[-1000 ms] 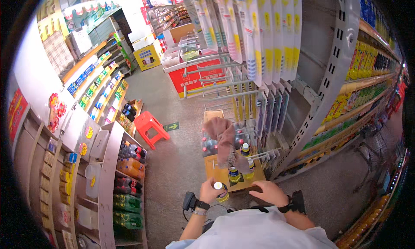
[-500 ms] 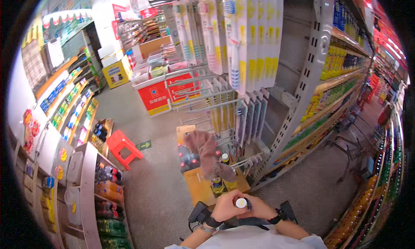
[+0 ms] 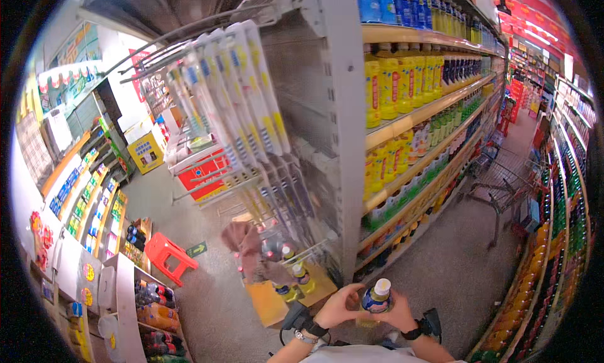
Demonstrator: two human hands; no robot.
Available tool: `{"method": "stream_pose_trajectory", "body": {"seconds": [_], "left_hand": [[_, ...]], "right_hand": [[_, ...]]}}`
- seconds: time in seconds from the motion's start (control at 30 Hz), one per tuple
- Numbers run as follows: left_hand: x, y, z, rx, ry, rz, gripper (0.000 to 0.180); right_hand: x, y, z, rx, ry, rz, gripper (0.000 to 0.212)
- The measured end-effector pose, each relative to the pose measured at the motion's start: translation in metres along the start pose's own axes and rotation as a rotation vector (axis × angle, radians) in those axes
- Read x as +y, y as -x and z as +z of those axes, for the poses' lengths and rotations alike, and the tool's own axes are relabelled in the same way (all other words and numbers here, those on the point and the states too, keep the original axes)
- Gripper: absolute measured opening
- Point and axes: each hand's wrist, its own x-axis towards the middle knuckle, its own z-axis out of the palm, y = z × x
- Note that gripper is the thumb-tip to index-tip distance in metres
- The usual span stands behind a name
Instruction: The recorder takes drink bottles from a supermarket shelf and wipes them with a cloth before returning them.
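A small drink bottle (image 3: 379,298) with a white cap and a dark blue label is held upright in front of my body. Round its left side curve the fingers and thumb of my left hand (image 3: 338,307). My right hand (image 3: 400,312) grips it from the other side; the bottle's lower part is partly hidden. Ahead and to the left, a cardboard box (image 3: 263,304) carries several yellow bottles (image 3: 302,278) with dark labels. A brown cloth (image 3: 247,253) is draped beside them, above dark bottles.
A shelf rack (image 3: 350,142) with rows of yellow bottles (image 3: 391,89) rises ahead, toothbrush packs (image 3: 242,92) hanging on its end. A red stool (image 3: 168,258) stands left. A shopping cart (image 3: 500,177) is in the right aisle, beside stacked bottles (image 3: 535,287).
My view has turned right, bringing the drink shelves nearer the middle. My hands have risen slightly with the bottle, whose label now shows; the left fingers look more spread.
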Motion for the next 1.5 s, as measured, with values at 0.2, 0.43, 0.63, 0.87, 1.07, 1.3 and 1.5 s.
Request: {"method": "stream_pose_trajectory", "body": {"seconds": [0.2, 0.43, 0.63, 0.87, 1.07, 1.3, 1.5], "left_hand": [[0.011, -0.048, 0.086, -0.189, 0.336, 0.036, 0.061], [0.032, -0.101, 0.161, -0.120, 0.138, 0.140, 0.057], [0.012, -0.155, 0.198, -0.059, -0.114, 0.224, 0.057], [0.047, -0.215, 0.232, -0.090, -0.222, 0.234, 0.047], [0.046, -0.283, 0.251, -0.219, -0.269, 0.250, 0.045], [0.026, -0.392, 0.274, -0.336, 0.034, 0.340, 0.052], [0.051, -0.446, 0.251, -0.324, -0.251, 0.226, 0.053]], "right_hand": [[0.024, 0.014, -0.072, 0.239, -0.068, 0.010, 0.059], [0.048, 0.025, -0.142, 0.284, 0.039, 0.016, 0.056], [0.047, 0.034, -0.201, 0.281, -0.095, 0.039, 0.060], [0.093, 0.033, -0.248, 0.481, -0.087, 0.056, 0.057], [0.112, -0.001, -0.290, 0.508, -0.038, 0.227, 0.054], [0.193, -0.055, -0.341, 0.512, 0.007, 0.405, 0.055], [0.156, -0.118, -0.379, 0.513, -0.181, 0.276, 0.055]]}}
